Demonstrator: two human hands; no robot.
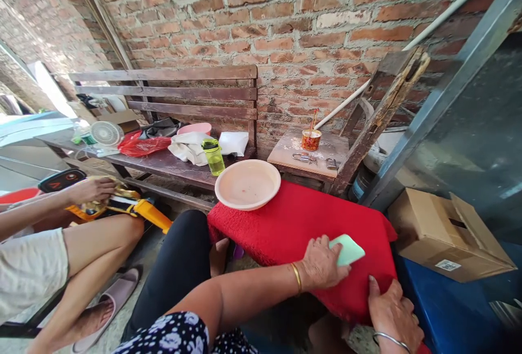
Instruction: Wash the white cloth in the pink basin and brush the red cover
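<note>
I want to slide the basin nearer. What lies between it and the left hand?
In the head view, only red cloth lies between the basin and the left hand.

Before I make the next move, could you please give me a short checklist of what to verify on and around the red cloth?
1. Left hand touching the pale green pad: ok.
2. Left hand's grip firm: cannot tell; the hand hides part of the pale green pad.
3. Right hand at the edge of the red cloth: ok, near its right end.
4. Basin upright and apart from both hands: ok, at the far left end of the red cloth.
5. Basin fully supported: cannot tell; its underside is hidden.
6. Cardboard box closed: not ok; a flap stands raised.
</note>
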